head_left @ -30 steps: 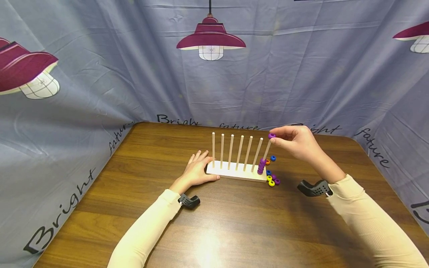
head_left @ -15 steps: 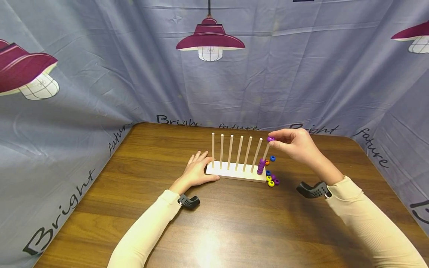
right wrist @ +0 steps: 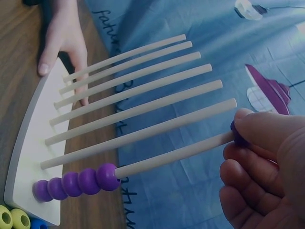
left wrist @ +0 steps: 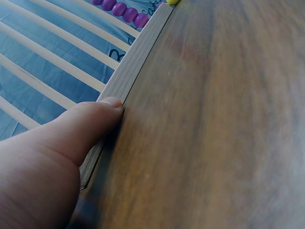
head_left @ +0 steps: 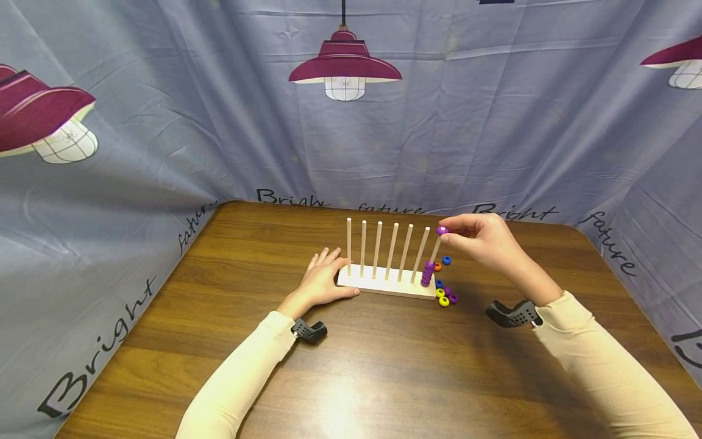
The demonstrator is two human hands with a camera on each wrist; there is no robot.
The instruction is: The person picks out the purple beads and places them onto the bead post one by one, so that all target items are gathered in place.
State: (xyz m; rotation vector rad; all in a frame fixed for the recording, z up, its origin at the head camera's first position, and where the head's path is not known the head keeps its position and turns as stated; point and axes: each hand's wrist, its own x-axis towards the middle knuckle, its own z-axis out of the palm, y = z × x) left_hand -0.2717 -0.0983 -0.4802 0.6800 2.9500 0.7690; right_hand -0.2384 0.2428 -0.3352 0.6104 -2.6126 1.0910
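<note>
- Left hand (head_left: 320, 281), left of centre: thumb and forefinger straddled the rack's end, other fingers spread.
- Peg rack (head_left: 384, 280), centre, on the tabletop (head_left: 395, 353): wood, stiff, probably light; best steadied by its base.
- Purple stack (head_left: 427, 274), right of centre: five beads, low on the last peg (head_left: 436, 249).
- Purple bead (head_left: 442, 233), at that peg's tip: apparently hard, slick; best pinched by its sides.
- Loose beads (head_left: 444, 301), below it: crowded the base's end.
- Right hand (head_left: 488, 239), right: fingers pinched the bead.

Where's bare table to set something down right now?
Bare: the table in front of the peg rack, between the forearms; also left of the left hand. Crowded: the rack's right end, with loose beads beside it and the right hand holding a purple bead high on the last peg.
</note>
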